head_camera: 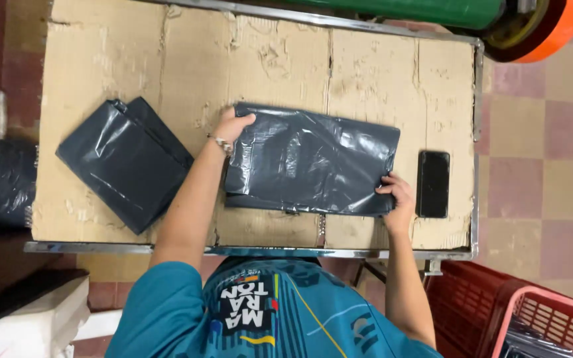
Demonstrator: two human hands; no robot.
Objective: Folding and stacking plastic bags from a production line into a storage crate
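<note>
here my left hand (233,126) pinches the grey bag's (310,159) far-left corner; right hand (398,193) grips its near-right corner, mid-table; i judge the slick film could slide toward the phone (433,183).

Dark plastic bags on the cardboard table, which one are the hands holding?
The wide flat bag in the middle: the left hand and right hand grip its opposite corners. The folded stack lies untouched at left.

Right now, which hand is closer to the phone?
Right. The right hand grips the grey bag's corner just beside the phone; the left hand holds the bag's far corner.
</note>
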